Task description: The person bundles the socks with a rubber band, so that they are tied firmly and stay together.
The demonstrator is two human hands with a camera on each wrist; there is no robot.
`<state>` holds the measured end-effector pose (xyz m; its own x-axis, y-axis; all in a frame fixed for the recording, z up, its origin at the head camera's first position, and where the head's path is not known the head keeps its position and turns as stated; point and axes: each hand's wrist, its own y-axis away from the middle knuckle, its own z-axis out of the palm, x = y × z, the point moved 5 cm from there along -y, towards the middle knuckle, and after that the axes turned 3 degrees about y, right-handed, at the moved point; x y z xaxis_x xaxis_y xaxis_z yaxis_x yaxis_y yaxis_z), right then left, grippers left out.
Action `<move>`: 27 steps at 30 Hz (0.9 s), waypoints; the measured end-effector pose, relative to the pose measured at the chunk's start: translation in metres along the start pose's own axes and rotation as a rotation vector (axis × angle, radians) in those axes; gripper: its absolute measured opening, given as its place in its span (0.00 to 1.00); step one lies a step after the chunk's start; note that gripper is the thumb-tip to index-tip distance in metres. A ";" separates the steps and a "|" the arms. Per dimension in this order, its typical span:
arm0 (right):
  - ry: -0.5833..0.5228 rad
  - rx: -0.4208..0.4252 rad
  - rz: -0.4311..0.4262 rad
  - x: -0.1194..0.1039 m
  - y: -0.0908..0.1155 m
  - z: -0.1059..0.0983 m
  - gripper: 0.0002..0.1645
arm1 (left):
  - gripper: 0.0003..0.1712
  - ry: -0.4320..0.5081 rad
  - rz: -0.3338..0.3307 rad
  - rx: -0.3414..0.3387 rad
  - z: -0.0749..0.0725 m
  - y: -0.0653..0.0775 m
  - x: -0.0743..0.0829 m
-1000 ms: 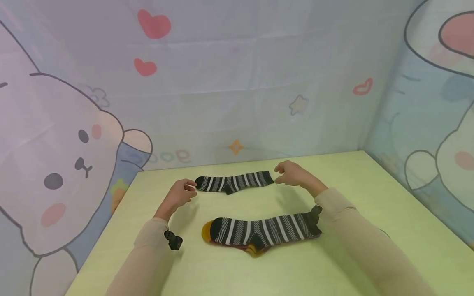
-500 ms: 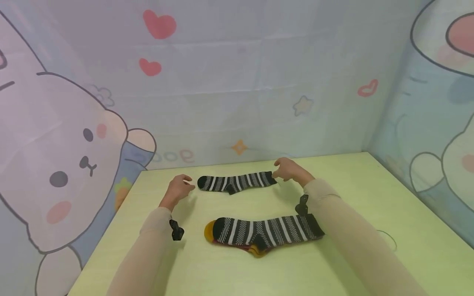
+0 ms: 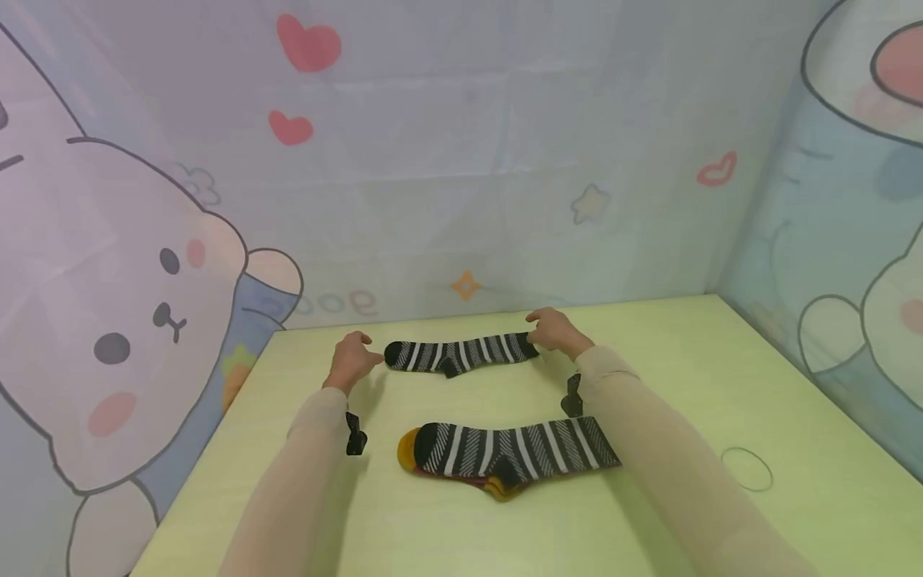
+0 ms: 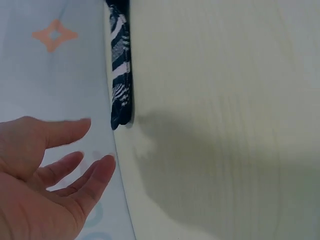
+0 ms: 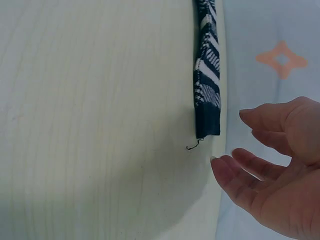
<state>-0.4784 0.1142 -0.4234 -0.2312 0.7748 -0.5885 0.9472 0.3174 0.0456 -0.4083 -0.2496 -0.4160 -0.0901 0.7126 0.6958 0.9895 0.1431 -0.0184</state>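
Note:
A black, grey and white striped sock (image 3: 461,356) lies flat near the back of the table, toe to the left. My left hand (image 3: 351,359) is just off its toe, thumb and fingers spread apart with nothing between them in the left wrist view. Beside the cuff is my right hand (image 3: 557,330), its fingers loosely bent; the right wrist view shows a small gap between them and the cuff (image 5: 208,120), from which a loose thread hangs. Closer to me lies a second striped sock (image 3: 515,450), on top of a mustard and maroon sock (image 3: 408,450). My right sleeve hides its cuff end.
A thin greenish loop (image 3: 747,469) lies on the pale yellow table (image 3: 404,537) to the right of my right forearm. A cartoon-printed cloth wall (image 3: 433,160) stands behind the table and along its sides.
My right hand has shifted left to the far sock's cuff, and its sleeve now uncovers the loop. My left hand has risen slightly and stays by the toe. The socks have not visibly moved.

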 end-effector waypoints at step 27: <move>0.091 0.057 0.027 0.002 -0.008 0.015 0.26 | 0.30 0.028 0.005 -0.149 0.034 -0.010 0.014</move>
<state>-0.4833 0.1048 -0.4369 -0.2226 0.8297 -0.5119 0.9638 0.2663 0.0126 -0.4232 -0.2183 -0.4307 -0.0837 0.6932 0.7158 0.9959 0.0341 0.0834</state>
